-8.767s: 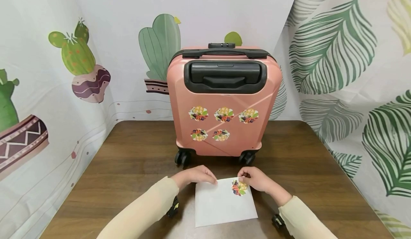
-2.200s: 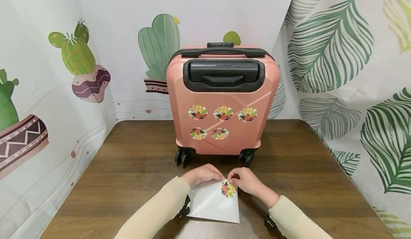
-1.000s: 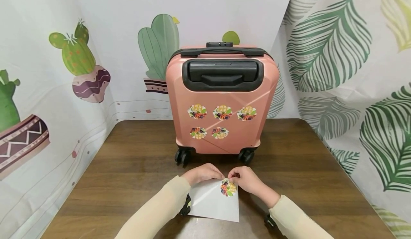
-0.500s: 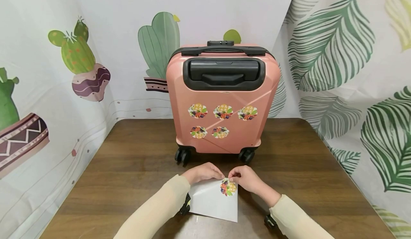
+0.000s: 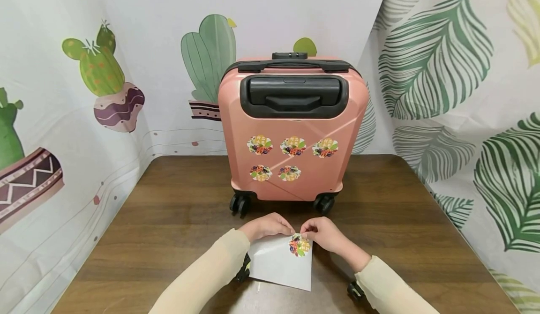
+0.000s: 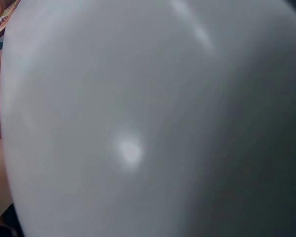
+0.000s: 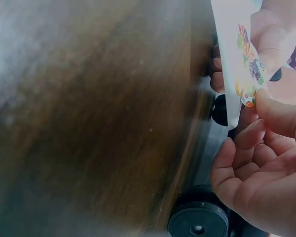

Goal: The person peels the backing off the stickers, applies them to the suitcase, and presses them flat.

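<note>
A white sticker sheet (image 5: 280,263) is held up by its top edge in front of the suitcase. One fruit-printed sticker (image 5: 299,245) lies at its upper right corner. My left hand (image 5: 266,227) grips the sheet's top edge, thumb in front, just left of the sticker. With thumb and forefinger, my right hand (image 5: 324,234) pinches at the sticker's edge by the corner. In the right wrist view the right thumb (image 7: 281,116) presses on the rim of the sticker (image 7: 250,74). The sheet (image 6: 108,98) fills most of the left wrist view and hides most of the left hand.
A pink suitcase (image 5: 316,183) with a black handle stands upright on the brown wooden table (image 5: 177,201). Several matching fruit stickers (image 5: 293,146) are on its front, in two rows. Its black wheels (image 5: 324,204) stand just behind my hands. A patterned cloth (image 5: 168,84) hangs behind.
Since the earliest frame, the sheet has moved left and tilted, and my hands have come closer together at its corner. Over the last two seconds the hands and sticker have hardly moved.
</note>
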`<state>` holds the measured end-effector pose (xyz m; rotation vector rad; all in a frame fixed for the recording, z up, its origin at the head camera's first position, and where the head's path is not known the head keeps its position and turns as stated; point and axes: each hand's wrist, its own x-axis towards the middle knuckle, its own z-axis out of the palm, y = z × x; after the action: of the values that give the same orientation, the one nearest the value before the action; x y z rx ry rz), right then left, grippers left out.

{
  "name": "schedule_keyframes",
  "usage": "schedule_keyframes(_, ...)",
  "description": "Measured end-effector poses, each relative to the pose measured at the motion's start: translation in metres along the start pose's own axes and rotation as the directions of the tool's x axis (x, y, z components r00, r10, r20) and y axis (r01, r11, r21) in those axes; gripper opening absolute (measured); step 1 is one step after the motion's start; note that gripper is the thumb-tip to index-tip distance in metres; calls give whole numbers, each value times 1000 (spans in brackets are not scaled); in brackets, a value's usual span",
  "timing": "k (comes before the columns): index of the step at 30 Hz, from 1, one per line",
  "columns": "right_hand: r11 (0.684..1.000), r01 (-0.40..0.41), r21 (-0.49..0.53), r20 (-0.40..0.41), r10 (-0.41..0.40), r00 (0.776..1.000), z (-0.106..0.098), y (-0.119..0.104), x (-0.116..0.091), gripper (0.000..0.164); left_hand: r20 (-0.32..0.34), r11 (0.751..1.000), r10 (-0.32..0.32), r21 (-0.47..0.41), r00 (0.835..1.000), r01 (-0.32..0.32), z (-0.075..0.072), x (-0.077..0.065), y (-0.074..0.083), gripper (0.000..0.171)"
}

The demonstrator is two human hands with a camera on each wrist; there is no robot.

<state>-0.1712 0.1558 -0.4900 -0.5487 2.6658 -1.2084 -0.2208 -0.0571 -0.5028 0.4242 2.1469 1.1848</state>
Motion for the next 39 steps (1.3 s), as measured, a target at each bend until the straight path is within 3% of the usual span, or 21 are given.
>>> schedule_keyframes(14,999,-7,43,5,7,1000,-5,0,-2,8,-13,1000,8,11,1000,-8,1,-2,4,23)
schedule_keyframes(24,999,-19,42,-7,19,1000,-7,-3,-3,8,17,998,42,53,999,-43,-3,-3,3,20)
schedule_keyframes(39,999,8,40,-15,-8,1000,-10,-1,-7,9,-22,999,21,43,1000,-20,1,-2,5,21)
